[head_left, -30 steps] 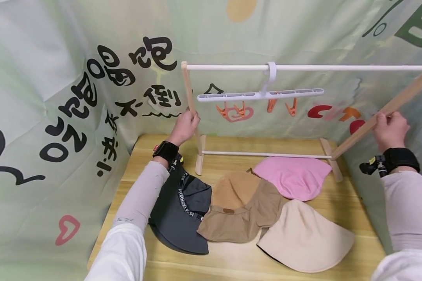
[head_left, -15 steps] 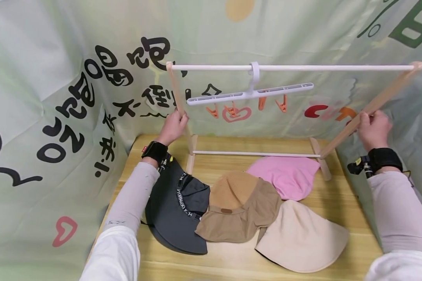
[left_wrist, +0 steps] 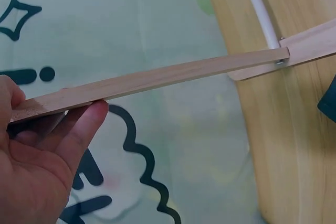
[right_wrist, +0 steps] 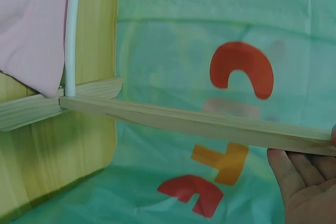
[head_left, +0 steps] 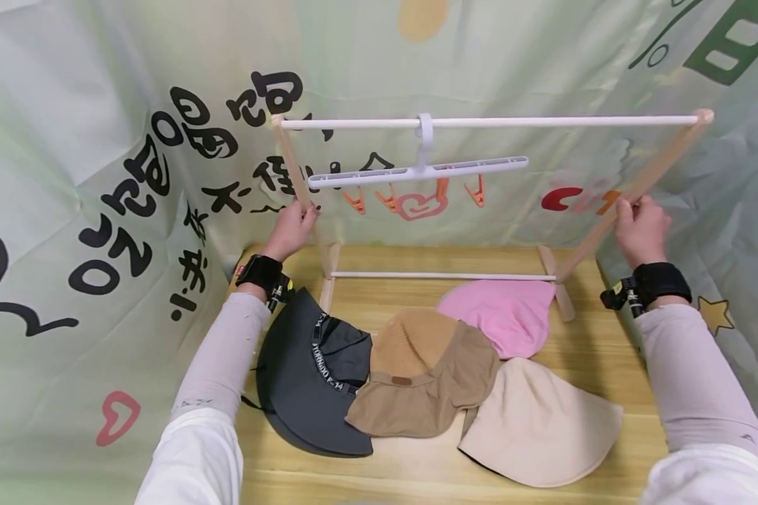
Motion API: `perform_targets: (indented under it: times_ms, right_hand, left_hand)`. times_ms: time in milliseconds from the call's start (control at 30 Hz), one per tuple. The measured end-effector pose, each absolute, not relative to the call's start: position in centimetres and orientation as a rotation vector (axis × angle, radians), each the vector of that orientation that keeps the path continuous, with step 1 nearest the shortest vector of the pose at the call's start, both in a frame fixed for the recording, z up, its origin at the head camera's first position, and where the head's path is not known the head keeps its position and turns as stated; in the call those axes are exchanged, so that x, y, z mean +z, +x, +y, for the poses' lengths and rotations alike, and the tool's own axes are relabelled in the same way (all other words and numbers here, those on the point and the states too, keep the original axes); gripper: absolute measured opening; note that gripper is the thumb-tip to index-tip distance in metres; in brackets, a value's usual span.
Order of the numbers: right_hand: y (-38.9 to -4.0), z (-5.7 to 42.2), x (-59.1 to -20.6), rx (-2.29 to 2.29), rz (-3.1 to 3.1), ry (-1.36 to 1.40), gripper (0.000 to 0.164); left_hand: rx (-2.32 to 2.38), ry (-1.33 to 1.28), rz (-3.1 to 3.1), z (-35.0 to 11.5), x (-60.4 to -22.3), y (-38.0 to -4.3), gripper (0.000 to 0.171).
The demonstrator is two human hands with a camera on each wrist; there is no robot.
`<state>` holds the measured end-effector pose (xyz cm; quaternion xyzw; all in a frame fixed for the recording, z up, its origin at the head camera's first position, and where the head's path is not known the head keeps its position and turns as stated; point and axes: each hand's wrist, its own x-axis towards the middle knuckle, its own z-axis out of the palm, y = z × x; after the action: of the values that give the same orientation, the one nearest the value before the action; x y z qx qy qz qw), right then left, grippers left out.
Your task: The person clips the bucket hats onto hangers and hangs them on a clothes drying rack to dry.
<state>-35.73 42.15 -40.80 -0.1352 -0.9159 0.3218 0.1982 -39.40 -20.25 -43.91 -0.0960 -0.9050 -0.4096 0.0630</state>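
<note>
My left hand (head_left: 293, 229) is clamped on the rack's left post (left_wrist: 157, 80), my right hand (head_left: 642, 228) on its right post (right_wrist: 210, 121). The rack (head_left: 562, 122) stands toward the far edge of the table (head_left: 385, 480), a strip of wood grain showing between its lower bar (head_left: 442, 276) and that edge.

Only the head view shows the smooth plastic hanger (head_left: 366, 177) hooked on the white top rod, with orange clips (head_left: 478, 191) below it, in the open gap between my hands. The left wrist view adds small metal fittings (left_wrist: 280, 62) where post and foot meet; the right one shows the pink hat (head_left: 512, 315) coming right up beside the bar.

The stiff-brimmed dark hat (head_left: 303, 393) lies toward the left edge, the soft brown hat (head_left: 417, 372) with its ribbed crown in the middle, the smooth cream hat (head_left: 543, 424) toward the near right corner. Plain wood runs along the near edge.
</note>
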Motion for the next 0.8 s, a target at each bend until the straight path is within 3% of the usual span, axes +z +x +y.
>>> perform_targets:
  times_ms: [800]
  right_hand:
    - [-35.3, 37.3, -41.2, 0.927, -2.57, -0.344, 0.05]
  left_hand:
    - [-1.357, -0.136, -2.792, -24.4, -43.0, -38.6, 0.041]
